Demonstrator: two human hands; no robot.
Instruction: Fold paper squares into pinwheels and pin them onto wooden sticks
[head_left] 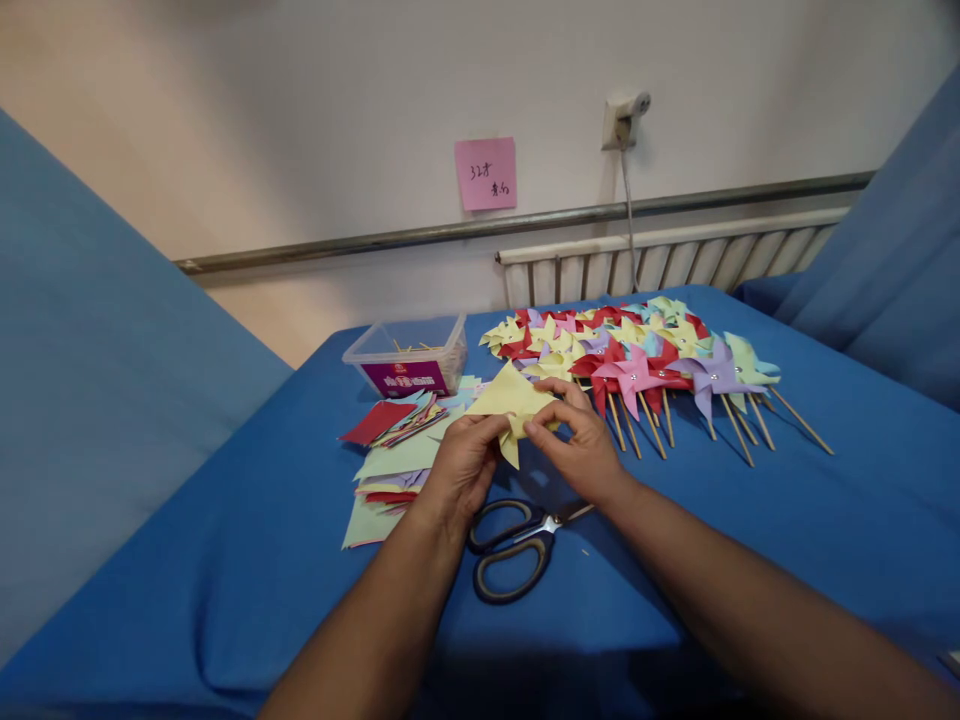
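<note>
Between my hands is a yellow paper pinwheel [511, 390], held above the blue-covered table, its blades partly folded. My left hand [466, 458] is closed on its left side, thumb near the middle. On the right side, the fingers of my right hand [576, 435] pinch the paper near its edge. Whether a pin is in the centre is hidden by my fingers. Below my hands lies a pair of scissors [517, 545] with dark handles, blades pointing right. Stacks of coloured paper [401, 460] lie to the left of my left hand.
A clear plastic box [409, 350] with thin sticks stands behind the paper stacks. Many finished-looking pinwheels [637, 375] on sticks lie at the back right. Behind the blue table [247, 560] are a wall, a pipe [420, 237] and a radiator [675, 258]. Blue curtains [97, 400] hang at both sides.
</note>
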